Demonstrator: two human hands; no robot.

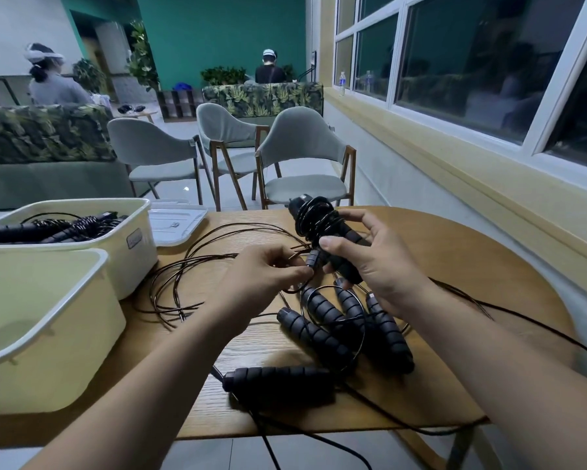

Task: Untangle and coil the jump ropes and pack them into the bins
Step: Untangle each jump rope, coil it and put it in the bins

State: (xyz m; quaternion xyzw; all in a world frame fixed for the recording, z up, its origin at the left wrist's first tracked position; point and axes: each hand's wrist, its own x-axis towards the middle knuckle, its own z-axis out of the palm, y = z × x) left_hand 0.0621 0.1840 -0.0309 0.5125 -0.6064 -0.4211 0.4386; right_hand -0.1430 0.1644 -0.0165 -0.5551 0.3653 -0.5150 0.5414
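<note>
Spare handles point(278, 385) litter the worktop point(455, 256). Right hand point(380, 266) grips the half-wound rope bundle point(322, 228), left hand point(268, 276) pinches its cord point(180, 313). Mid-coiling, I reckon; next, wind the slack, then bin point(65, 374) it.

Bare wood lay open on the right and far side of the table point(461, 252). Two bins walled the left edge, the far bin point(134, 262) holding ropes point(65, 228), the near bin point(54, 361) open-topped, a lid point(178, 223) behind them. Cord loops point(183, 276) sprawled between bins and middle. The left hand point(268, 276), pinching a cord point(295, 253), and the right hand point(377, 266), gripping a wrapped handle point(319, 222), filled the centre. Loose handles point(322, 334) crowded the front.
</note>
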